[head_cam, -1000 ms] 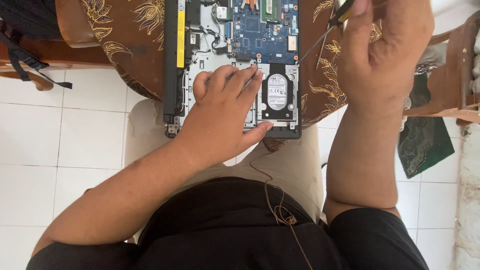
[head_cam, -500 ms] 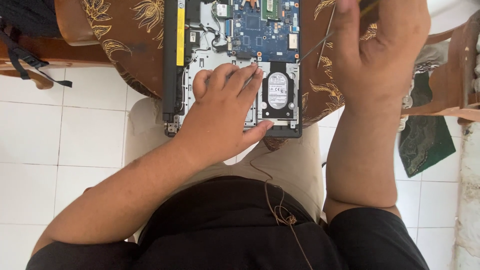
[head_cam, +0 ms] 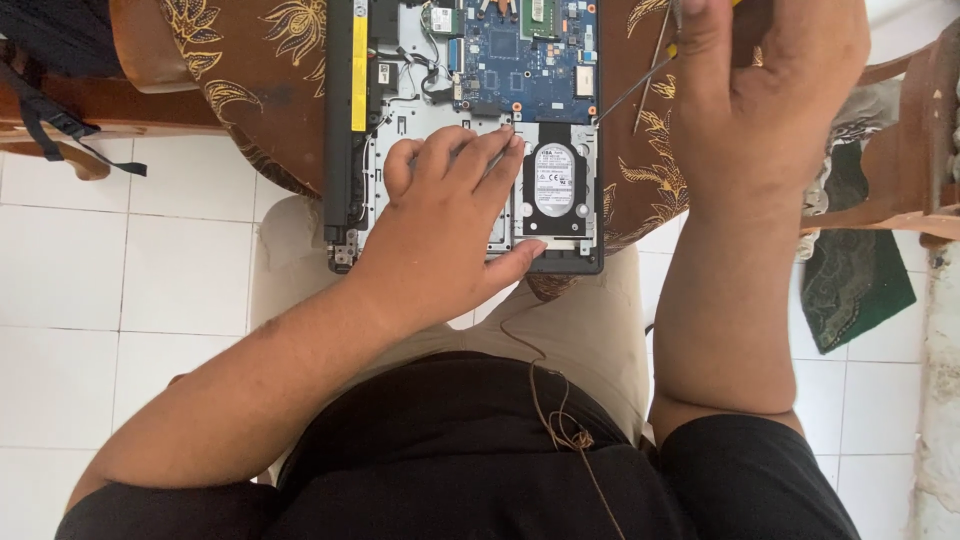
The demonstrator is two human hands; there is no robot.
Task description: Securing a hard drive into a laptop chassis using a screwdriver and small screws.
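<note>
An opened laptop (head_cam: 345,120) lies bottom up on a brown patterned cloth (head_cam: 270,60), its blue circuit board (head_cam: 530,60) and silver hard drive (head_cam: 553,185) bared. My left hand (head_cam: 445,225) rests flat on the grey inner frame, fingers apart, fingertips at the board's lower edge and thumb by the drive's near corner. My right hand (head_cam: 765,95) is raised over the table's right side, closed on a thin screwdriver (head_cam: 640,85) whose shaft slants down toward the laptop's right edge.
A wooden chair (head_cam: 900,150) stands at the right with a dark green cloth (head_cam: 855,290) beneath it. Another wooden seat with a black strap (head_cam: 60,125) is at the left. White floor tiles (head_cam: 130,300) lie below.
My right hand with the screwdriver has drifted slightly up and left. The left hand has stayed on the laptop.
</note>
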